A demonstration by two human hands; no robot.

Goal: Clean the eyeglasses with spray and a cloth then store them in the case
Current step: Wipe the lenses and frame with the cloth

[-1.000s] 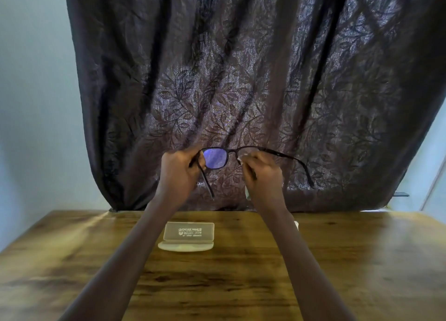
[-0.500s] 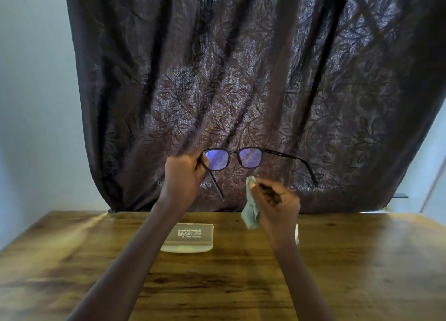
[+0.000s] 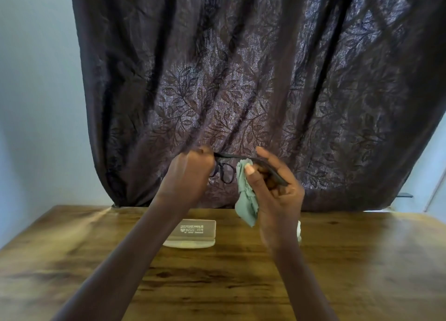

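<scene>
My left hand [image 3: 188,173] grips the black-framed eyeglasses [image 3: 226,173] at their left hinge, above the table. The frame is turned edge-on, with one temple arm running right across my right palm. My right hand [image 3: 275,190] holds a pale green cloth [image 3: 246,200] under its thumb, and the cloth hangs down beside the lens. The translucent glasses case [image 3: 190,233] lies open on the wooden table [image 3: 362,260] below my hands. A white object [image 3: 298,229], mostly hidden behind my right wrist, stands on the table.
A dark patterned curtain [image 3: 241,79] hangs behind the table's far edge. Pale walls show at the left and far right.
My left hand has turned the glasses from lenses facing me to edge-on. My right hand with the cloth has come back up to the frame, and a temple arm now crosses its palm.
</scene>
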